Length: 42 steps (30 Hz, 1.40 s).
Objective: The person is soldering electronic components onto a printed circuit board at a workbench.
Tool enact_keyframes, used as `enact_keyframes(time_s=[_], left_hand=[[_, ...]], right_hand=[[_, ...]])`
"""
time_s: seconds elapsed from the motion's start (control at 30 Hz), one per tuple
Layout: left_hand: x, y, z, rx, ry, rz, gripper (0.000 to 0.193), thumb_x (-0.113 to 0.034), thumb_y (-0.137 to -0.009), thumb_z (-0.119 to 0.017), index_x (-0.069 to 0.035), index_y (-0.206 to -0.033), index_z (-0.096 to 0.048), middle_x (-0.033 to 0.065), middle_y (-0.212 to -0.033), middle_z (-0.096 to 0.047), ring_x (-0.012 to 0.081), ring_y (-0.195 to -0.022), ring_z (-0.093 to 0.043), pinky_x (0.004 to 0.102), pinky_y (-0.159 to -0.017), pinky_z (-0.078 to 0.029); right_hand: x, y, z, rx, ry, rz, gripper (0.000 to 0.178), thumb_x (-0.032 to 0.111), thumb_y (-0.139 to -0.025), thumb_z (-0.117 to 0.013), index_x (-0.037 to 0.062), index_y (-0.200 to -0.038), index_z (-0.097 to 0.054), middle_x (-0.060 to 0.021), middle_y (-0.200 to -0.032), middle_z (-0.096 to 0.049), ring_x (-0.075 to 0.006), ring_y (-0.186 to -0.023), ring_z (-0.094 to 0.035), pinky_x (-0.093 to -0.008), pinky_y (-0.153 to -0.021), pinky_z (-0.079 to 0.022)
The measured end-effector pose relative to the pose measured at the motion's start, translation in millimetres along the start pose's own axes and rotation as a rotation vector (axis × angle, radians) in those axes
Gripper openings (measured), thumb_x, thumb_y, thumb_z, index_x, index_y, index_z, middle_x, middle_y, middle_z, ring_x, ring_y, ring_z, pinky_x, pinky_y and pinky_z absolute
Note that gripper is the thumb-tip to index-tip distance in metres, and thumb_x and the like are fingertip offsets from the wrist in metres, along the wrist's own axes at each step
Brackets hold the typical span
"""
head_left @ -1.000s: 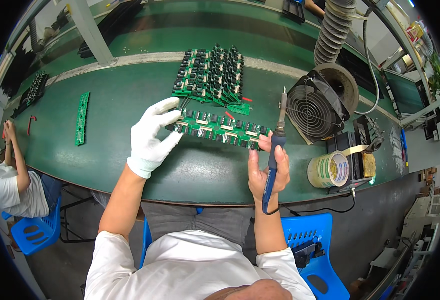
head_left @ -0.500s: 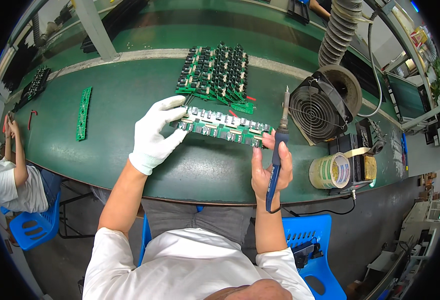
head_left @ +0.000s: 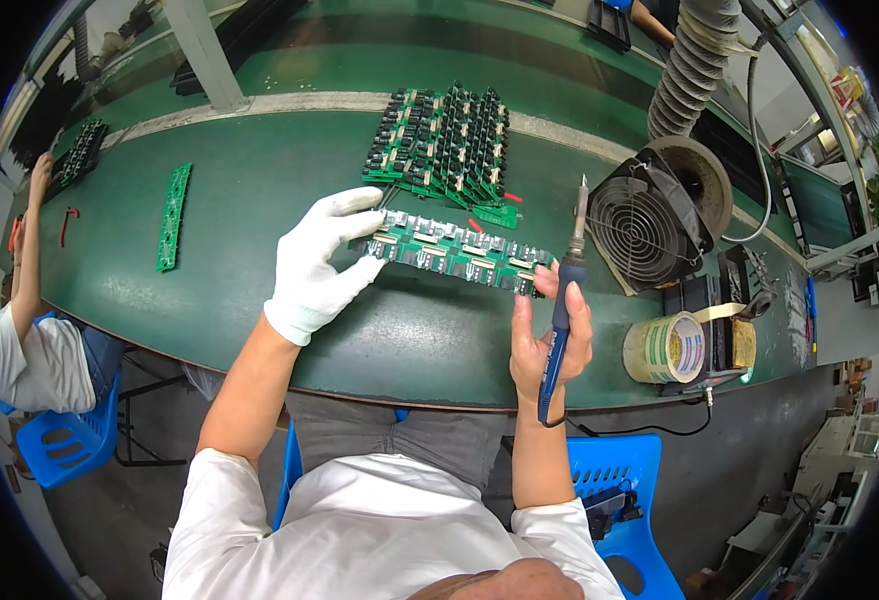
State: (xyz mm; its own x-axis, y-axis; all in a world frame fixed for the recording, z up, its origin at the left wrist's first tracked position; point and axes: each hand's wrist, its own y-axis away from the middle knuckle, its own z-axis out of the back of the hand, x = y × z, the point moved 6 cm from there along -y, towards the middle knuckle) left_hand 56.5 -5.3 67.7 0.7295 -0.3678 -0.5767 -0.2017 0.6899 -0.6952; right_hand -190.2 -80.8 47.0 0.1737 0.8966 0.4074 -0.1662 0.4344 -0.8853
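Note:
Above the green table I hold a long green circuit board, with rows of silvery and black parts along it. My left hand, in a white glove, pinches its left end between thumb and fingers. With my bare right hand I grip a blue soldering iron, its metal tip pointing up and away. The thumb and fingertips of that same hand also touch the board's right end. Just beyond the held board lies a stack of similar circuit boards with black components.
A single narrow board lies at left on the table. To the right stand a black fan, a flexible duct, a tape roll and a dark box-shaped unit. A co-worker sits at far left.
The board in my hands has tipped slightly, dulling the glare on it. My grips are unchanged. At far left, the co-worker's arm has reached out toward the boards there.

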Motion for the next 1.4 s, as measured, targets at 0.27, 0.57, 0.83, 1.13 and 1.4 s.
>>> enact_keyframes(time_s=[0.27,0.57,0.83,1.13,1.4], left_hand=[[0,0,1,-0.019,0.038,0.009,0.041,-0.002,-0.067,-0.074,-0.003,-0.108,-0.069,0.0153,-0.125,-0.066,0.0285,-0.109,-0.065,0.0335,-0.092,-0.053],[5,2,2,-0.037,0.022,0.003,0.046,-0.004,-0.068,-0.074,-0.004,-0.114,-0.067,0.0141,-0.127,-0.065,0.0274,-0.11,-0.064,0.0336,-0.093,-0.053],[7,3,2,-0.047,0.059,-0.015,0.052,-0.006,-0.068,-0.073,-0.004,-0.12,-0.064,0.0141,-0.129,-0.063,0.0277,-0.112,-0.063,0.0337,-0.095,-0.051],[10,5,1,-0.087,0.101,0.034,0.057,-0.005,-0.067,-0.073,-0.003,-0.123,-0.062,0.0141,-0.128,-0.063,0.0283,-0.114,-0.062,0.0345,-0.1,-0.048],[9,2,2,-0.054,0.045,0.023,0.056,-0.004,-0.067,-0.072,-0.003,-0.122,-0.063,0.0138,-0.128,-0.063,0.0279,-0.113,-0.062,0.0343,-0.099,-0.049]], right_hand=[[-1,1,1,0.012,0.0,-0.048,0.067,-0.015,-0.077,-0.068,0.0057,-0.137,-0.045,-0.0149,-0.105,-0.069,-0.0283,-0.097,-0.068,-0.0517,-0.1,-0.052],[-2,5,1,0.012,-0.015,-0.045,0.068,-0.016,-0.078,-0.066,0.0058,-0.138,-0.044,-0.0148,-0.106,-0.068,-0.0283,-0.1,-0.066,-0.0535,-0.102,-0.05],[0,4,3,0.008,0.006,-0.015,0.069,-0.016,-0.078,-0.066,0.0059,-0.139,-0.043,-0.0146,-0.105,-0.068,-0.0289,-0.1,-0.066,-0.0538,-0.104,-0.049],[1,4,3,0.015,0.007,-0.008,0.069,-0.017,-0.079,-0.066,0.0061,-0.139,-0.043,-0.0149,-0.105,-0.068,-0.0287,-0.1,-0.066,-0.0548,-0.103,-0.049],[-3,5,2,0.009,-0.022,-0.036,0.069,-0.018,-0.078,-0.066,0.0061,-0.139,-0.043,-0.0153,-0.107,-0.067,-0.0287,-0.099,-0.066,-0.0566,-0.103,-0.049]])
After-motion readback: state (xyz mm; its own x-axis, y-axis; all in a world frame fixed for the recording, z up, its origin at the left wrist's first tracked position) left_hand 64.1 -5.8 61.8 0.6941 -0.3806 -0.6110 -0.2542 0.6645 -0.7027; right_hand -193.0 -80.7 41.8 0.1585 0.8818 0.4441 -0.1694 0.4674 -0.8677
